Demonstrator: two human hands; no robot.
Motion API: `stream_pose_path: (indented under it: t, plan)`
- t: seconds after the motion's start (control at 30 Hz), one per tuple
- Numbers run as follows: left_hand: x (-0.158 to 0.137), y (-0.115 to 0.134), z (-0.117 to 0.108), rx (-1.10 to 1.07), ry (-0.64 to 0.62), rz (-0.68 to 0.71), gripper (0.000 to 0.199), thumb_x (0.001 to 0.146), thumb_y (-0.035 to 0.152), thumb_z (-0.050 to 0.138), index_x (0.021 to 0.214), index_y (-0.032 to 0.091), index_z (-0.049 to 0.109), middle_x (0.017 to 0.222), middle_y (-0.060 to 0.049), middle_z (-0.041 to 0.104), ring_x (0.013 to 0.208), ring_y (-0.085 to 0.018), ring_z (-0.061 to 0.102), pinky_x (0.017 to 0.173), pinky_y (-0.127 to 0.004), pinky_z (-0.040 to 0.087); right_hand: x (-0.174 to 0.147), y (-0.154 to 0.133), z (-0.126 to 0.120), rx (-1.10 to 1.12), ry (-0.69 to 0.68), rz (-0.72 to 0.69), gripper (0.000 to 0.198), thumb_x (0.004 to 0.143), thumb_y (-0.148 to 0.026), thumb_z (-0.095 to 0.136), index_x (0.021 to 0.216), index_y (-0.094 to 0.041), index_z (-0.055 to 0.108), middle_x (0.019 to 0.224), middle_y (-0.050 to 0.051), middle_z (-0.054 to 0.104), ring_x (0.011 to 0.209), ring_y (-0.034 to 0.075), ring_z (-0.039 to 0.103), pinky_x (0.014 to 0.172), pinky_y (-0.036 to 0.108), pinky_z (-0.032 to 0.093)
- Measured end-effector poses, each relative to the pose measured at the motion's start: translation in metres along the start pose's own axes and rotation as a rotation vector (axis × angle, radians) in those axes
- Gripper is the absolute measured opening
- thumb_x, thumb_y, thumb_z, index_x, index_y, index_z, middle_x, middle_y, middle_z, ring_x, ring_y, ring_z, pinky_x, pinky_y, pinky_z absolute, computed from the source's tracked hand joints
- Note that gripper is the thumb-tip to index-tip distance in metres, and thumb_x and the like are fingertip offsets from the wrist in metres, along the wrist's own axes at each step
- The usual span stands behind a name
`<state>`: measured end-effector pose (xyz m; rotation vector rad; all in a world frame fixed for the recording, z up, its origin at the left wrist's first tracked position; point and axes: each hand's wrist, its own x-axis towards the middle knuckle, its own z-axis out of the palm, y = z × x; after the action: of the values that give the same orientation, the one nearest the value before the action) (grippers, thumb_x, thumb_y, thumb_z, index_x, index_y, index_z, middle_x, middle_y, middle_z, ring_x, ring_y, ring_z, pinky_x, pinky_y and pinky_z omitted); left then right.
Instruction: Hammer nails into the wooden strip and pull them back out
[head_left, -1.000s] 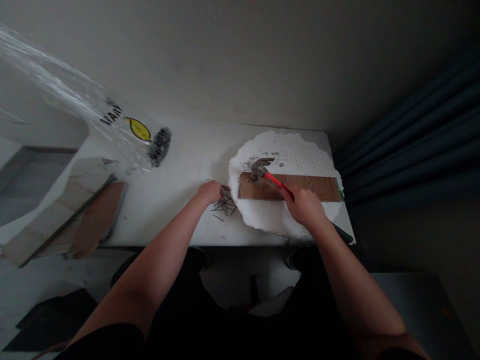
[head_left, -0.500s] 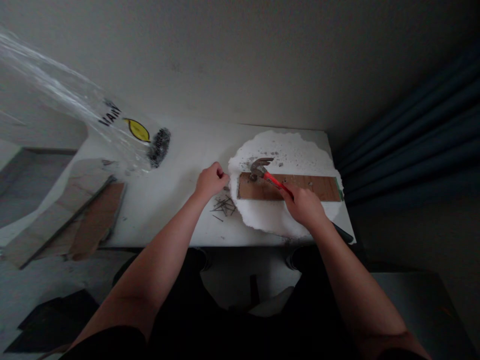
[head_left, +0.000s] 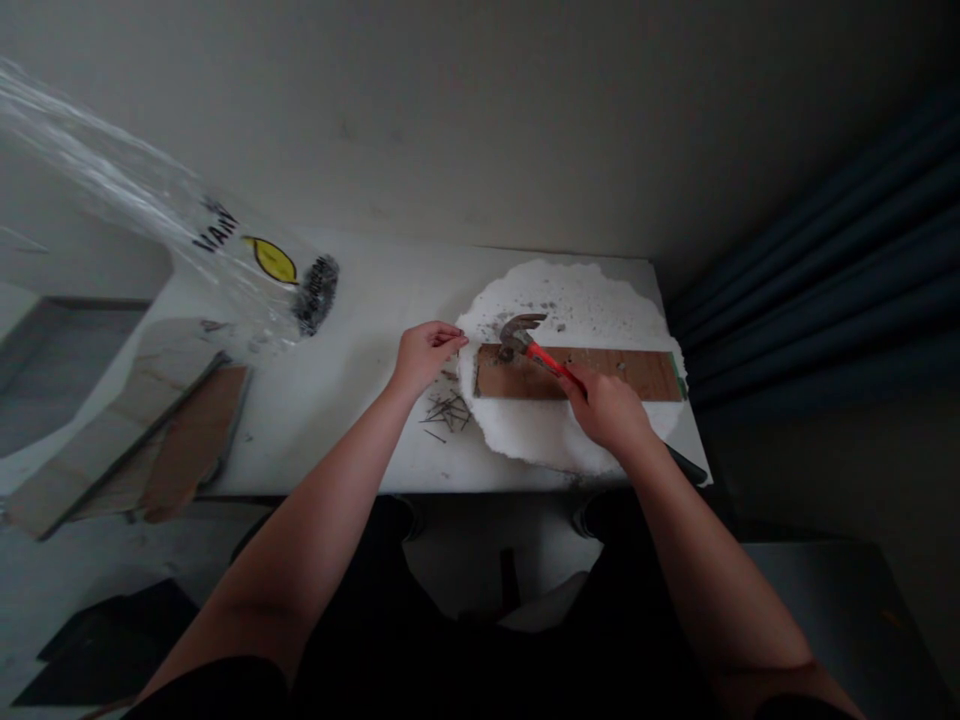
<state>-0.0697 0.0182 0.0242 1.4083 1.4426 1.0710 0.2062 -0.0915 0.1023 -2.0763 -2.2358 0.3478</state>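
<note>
My right hand is wrapped round the red handle of a claw hammer. The hammer's head rests on or just over the left end of a brown wooden board, claw pointing away from me. Under the board lies a rough-edged white sheet. My left hand is at the sheet's left edge, thumb and fingertips pinched together. Whatever they may hold is too small to make out. Just below that hand, several loose nails lie in a pile on the white table.
A clear plastic wrap with a yellow print stretches across the upper left. Broken boards lean at the table's left end. A dark-handled object lies at the right front corner. Dark curtains hang at the right; grey debris dots the sheet.
My left hand has turned and extended its fingers slightly rightward, from a curled fist to a fingertip pinch. The right hand and hammer have hardly moved.
</note>
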Motion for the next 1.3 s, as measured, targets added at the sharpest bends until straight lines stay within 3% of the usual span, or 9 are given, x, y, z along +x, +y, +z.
stream_pose_path:
  t: [0.3,0.5,0.87,1.03,1.3]
  plan:
    - [-0.022,0.008,0.027,0.041,-0.219,0.192,0.025,0.085,0.039,0.067,0.099,0.018,0.07,0.095,-0.008,0.075,0.086,-0.019,0.07,0.08,-0.034,0.057,-0.001,-0.002,-0.003,-0.003,-0.026,0.007,0.045,0.105,-0.045,0.035,0.131,-0.025,0.066,0.101,0.012,0.076,0.085,0.028,0.071,0.072,0.036,0.048]
    - [-0.026,0.009,0.033,0.121,-0.236,0.265,0.02,0.088,0.033,0.062,0.1,0.018,0.069,0.096,-0.006,0.075,0.088,-0.018,0.07,0.083,-0.033,0.056,0.0,-0.003,-0.004,-0.005,-0.031,0.007,0.045,0.105,-0.045,0.035,0.132,-0.024,0.065,0.103,0.012,0.076,0.087,0.028,0.071,0.072,0.035,0.048]
    - [-0.025,0.007,0.034,0.159,-0.243,0.279,0.019,0.09,0.033,0.06,0.1,0.019,0.067,0.096,-0.005,0.074,0.086,-0.018,0.07,0.082,-0.032,0.056,-0.001,-0.004,-0.006,-0.01,-0.046,0.013,0.045,0.105,-0.045,0.035,0.129,-0.025,0.067,0.101,0.012,0.076,0.086,0.028,0.07,0.07,0.033,0.046]
    - [-0.026,0.01,0.035,0.215,-0.229,0.326,0.015,0.091,0.031,0.058,0.098,0.02,0.065,0.093,-0.004,0.071,0.086,-0.018,0.067,0.083,-0.033,0.055,-0.003,-0.003,-0.01,-0.011,0.012,0.017,0.043,0.104,-0.044,0.035,0.127,-0.026,0.068,0.099,0.011,0.076,0.083,0.028,0.07,0.07,0.034,0.045]
    - [-0.025,0.01,0.037,0.305,-0.18,0.483,0.009,0.092,0.026,0.058,0.09,0.018,0.063,0.114,-0.009,0.062,0.1,-0.02,0.062,0.086,-0.035,0.055,-0.02,-0.01,-0.035,0.0,0.103,0.018,0.048,0.104,-0.045,0.034,0.133,-0.024,0.065,0.092,0.011,0.076,0.078,0.028,0.069,0.069,0.034,0.045]
